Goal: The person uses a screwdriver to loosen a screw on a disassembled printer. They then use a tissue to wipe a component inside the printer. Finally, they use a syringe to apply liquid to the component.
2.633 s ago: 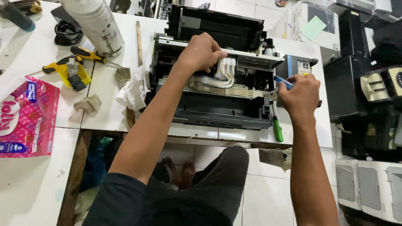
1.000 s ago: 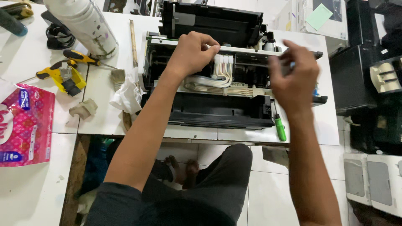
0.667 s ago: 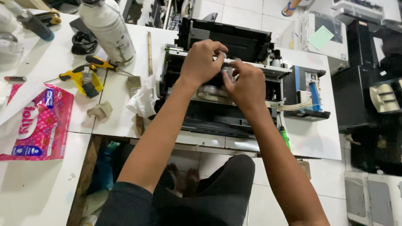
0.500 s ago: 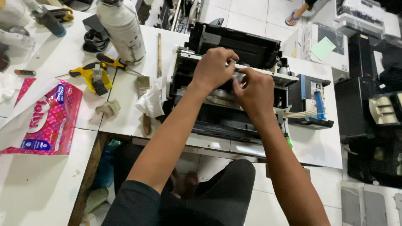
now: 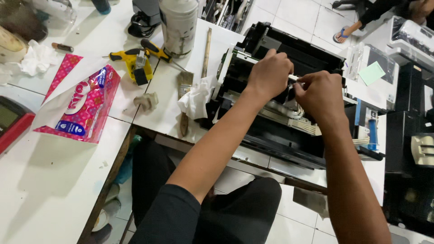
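Since a moment ago your right hand (image 5: 320, 96) has come off the printer's right end and closed in beside your left hand (image 5: 270, 74), so both now meet over the middle of the opened inkjet printer (image 5: 289, 135), which sits on the white worktop (image 5: 158, 113) in front of your knees. Your left hand is curled nearly shut over the top rail, fingers wrapped down on something I can't make out beneath them. Your right hand is pinched close, thumb and fingertips together just beside the left, apparently on a small part at the carriage; what it grips is hidden. Watch the bundle of white ink tubes (image 5: 289, 113) lying directly under your wrists: I judge that a hard tug or a slipped wrist could kink them or pull one loose and spill ink into the chassis. The blue syringe (image 5: 372, 133) stands at the right edge of the printer, near your right forearm, and an elbow swing could knock it off. The crumpled tissue (image 5: 195, 96) touches the printer's left side and could be dragged in.
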